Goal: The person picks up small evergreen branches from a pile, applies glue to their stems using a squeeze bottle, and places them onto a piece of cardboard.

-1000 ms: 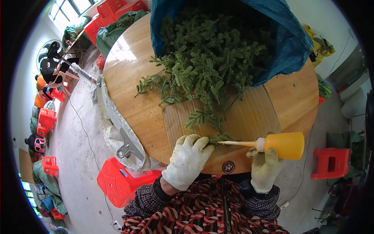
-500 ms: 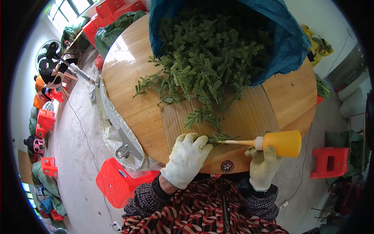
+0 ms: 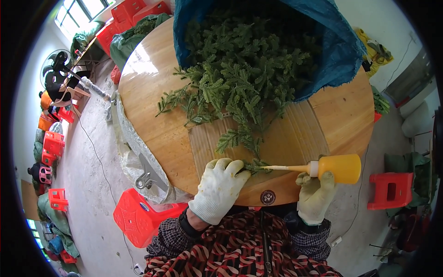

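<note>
My left hand (image 3: 218, 190), in a white knit glove, is closed on a small green fir sprig (image 3: 254, 167) at the near edge of the round wooden table. In my right hand (image 3: 317, 197), also gloved, lies a yellow squeeze bottle (image 3: 340, 169), tipped on its side. Its long thin nozzle (image 3: 290, 168) points left, with the tip at the sprig. Beneath the sprig's far side is a flat piece of cardboard (image 3: 295, 134). A heap of fir branches (image 3: 249, 69) spills onto it from an open blue bag (image 3: 341, 55).
The round table (image 3: 147, 111) fills the middle. A large metal clip (image 3: 148, 177) holds clear plastic at its left edge. Red stools stand near left (image 3: 134, 217) and right (image 3: 391, 190). A fan (image 3: 57, 69) and a cable on the floor are at left.
My right hand and the bottle have shifted slightly to the right, drawing the nozzle back a little along the sprig. My left hand has barely moved and keeps its grip.
</note>
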The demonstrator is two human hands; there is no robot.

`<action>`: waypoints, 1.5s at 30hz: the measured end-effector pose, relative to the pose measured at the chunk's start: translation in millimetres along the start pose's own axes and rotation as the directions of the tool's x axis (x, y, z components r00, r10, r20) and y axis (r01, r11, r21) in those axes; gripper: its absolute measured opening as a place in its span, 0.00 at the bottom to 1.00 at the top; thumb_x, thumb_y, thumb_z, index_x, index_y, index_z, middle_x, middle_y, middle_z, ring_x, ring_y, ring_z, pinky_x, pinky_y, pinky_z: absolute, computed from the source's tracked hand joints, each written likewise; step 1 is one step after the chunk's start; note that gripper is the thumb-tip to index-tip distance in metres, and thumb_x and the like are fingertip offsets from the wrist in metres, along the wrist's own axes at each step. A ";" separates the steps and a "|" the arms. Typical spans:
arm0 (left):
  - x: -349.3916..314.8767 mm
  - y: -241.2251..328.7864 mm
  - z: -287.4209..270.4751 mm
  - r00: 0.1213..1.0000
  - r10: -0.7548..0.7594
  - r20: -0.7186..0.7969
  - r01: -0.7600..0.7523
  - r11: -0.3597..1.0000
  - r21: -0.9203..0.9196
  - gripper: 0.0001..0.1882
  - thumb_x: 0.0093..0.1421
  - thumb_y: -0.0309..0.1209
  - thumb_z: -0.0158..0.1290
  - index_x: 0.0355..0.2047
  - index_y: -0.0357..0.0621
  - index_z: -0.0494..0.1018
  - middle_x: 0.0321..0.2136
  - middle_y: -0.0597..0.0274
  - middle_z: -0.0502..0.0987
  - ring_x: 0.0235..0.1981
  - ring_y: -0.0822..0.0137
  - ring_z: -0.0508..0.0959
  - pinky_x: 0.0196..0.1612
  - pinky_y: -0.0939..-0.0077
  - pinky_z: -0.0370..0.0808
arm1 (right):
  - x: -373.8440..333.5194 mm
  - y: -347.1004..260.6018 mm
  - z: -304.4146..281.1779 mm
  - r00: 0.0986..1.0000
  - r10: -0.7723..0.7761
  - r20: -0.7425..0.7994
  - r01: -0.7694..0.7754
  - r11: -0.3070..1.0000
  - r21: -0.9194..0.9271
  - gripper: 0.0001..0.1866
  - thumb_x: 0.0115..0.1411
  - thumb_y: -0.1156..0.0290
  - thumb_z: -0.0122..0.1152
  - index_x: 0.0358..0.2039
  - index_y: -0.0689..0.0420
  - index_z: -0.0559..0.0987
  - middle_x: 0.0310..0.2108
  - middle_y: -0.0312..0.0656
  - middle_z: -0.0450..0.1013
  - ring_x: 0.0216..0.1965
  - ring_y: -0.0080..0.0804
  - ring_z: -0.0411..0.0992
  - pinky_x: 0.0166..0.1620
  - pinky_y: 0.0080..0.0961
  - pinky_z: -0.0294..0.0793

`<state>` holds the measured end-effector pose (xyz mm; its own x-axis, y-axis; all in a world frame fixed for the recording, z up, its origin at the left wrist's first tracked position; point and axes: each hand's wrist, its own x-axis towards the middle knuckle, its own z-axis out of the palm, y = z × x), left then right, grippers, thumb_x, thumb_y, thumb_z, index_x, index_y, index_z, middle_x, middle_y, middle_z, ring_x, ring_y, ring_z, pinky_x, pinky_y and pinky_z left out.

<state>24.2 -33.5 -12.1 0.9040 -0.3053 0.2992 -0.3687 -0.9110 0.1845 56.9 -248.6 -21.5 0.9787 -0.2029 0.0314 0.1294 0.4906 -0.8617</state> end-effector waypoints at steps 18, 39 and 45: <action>-13.3 10.6 3.0 0.996 -0.064 -0.056 0.060 0.996 -0.073 0.18 0.51 0.26 0.55 0.44 0.49 0.75 0.44 0.62 0.73 0.45 0.59 0.72 0.48 0.64 0.69 | -3.8 7.7 -13.8 0.999 0.029 0.021 -0.031 0.993 0.114 0.17 0.59 0.66 0.62 0.44 0.60 0.69 0.33 0.43 0.72 0.24 0.30 0.72 0.29 0.31 0.79; -16.5 15.2 10.4 0.995 -0.069 -0.075 0.065 0.997 -0.046 0.20 0.47 0.25 0.55 0.43 0.51 0.76 0.45 0.61 0.71 0.48 0.57 0.70 0.49 0.60 0.69 | -3.2 1.6 0.1 0.991 -0.037 0.125 0.049 0.994 -0.096 0.18 0.59 0.62 0.62 0.44 0.59 0.70 0.33 0.42 0.71 0.23 0.27 0.70 0.28 0.27 0.75; -17.2 14.3 11.7 0.995 -0.071 -0.072 0.067 0.996 -0.051 0.20 0.46 0.25 0.56 0.43 0.52 0.76 0.45 0.61 0.71 0.48 0.57 0.70 0.49 0.60 0.69 | -4.0 -0.8 1.8 0.998 -0.035 0.061 0.038 0.998 -0.051 0.19 0.58 0.63 0.62 0.44 0.59 0.69 0.32 0.42 0.71 0.23 0.27 0.70 0.28 0.27 0.75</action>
<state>5.9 -44.5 -25.6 0.9098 -0.2192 0.3523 -0.3176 -0.9143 0.2513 53.1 -246.6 -20.0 0.9814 -0.1684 0.0924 0.1585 0.4382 -0.8848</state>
